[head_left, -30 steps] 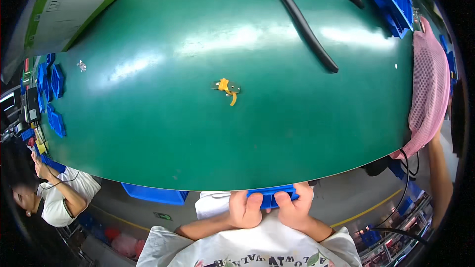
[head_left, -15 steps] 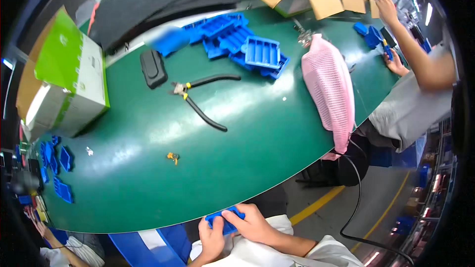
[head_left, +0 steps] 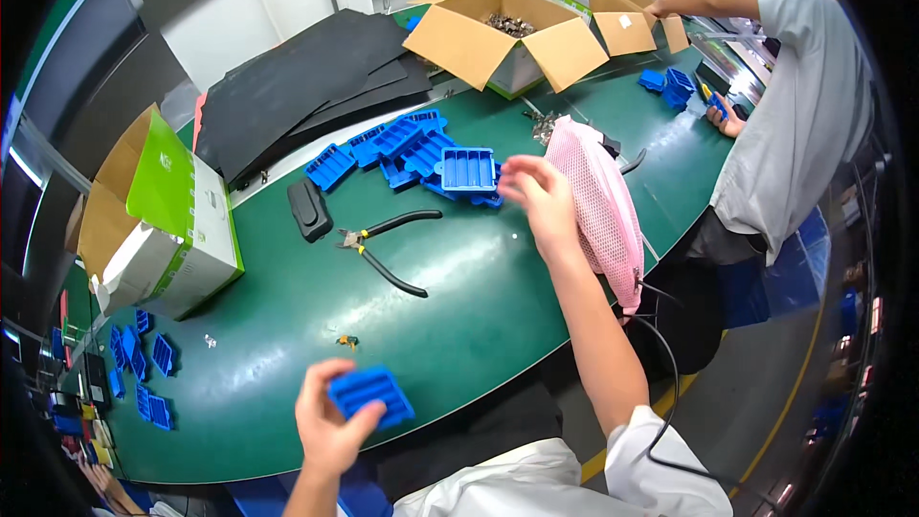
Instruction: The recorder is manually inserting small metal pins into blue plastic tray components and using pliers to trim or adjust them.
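Note:
A small blue plastic tray with long parallel slots (head_left: 371, 396) is in my left hand (head_left: 327, 426), gripped between thumb and fingers above the near table edge. My right hand (head_left: 543, 203) is stretched far across the table, empty, its slightly blurred fingers apart. It hovers between a heap of similar blue slotted trays (head_left: 468, 169) and a pink mesh bag (head_left: 595, 193). Diagonal cutters with black handles (head_left: 407, 217) lie spread in the middle, beside a black case (head_left: 308, 211). A small orange and metal piece (head_left: 347, 341) lies just beyond my left hand.
A white and green carton (head_left: 206, 239) stands at left, near several loose blue trays (head_left: 163, 354). At the back, an open carton (head_left: 459, 43) holds small metal parts; more metal parts (head_left: 544, 126) lie beside the bag. At right, a co-worker's hand (head_left: 729, 122) holds a tool.
My right hand has let go of the blue tray and reached far forward towards the heap. My left hand has lifted the tray over the table, up and left. The view has shifted.

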A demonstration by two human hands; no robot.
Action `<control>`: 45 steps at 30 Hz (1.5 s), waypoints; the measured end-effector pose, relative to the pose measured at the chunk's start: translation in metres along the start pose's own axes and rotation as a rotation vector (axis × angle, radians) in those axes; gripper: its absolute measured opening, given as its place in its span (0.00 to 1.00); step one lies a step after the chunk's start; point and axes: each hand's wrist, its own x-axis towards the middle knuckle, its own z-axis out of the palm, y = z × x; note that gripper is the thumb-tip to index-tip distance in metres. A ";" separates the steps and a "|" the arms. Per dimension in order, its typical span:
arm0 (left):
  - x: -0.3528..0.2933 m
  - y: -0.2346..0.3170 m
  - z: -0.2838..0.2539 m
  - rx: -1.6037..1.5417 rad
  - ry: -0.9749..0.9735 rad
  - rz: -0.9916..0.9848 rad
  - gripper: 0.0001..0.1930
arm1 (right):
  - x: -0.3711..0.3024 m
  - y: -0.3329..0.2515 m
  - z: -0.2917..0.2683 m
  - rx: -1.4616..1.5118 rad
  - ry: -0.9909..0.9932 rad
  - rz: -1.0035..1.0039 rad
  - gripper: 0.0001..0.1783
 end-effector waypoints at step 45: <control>0.089 -0.041 -0.020 -0.336 0.015 -0.039 0.24 | -0.023 -0.028 0.104 0.147 -0.550 0.054 0.09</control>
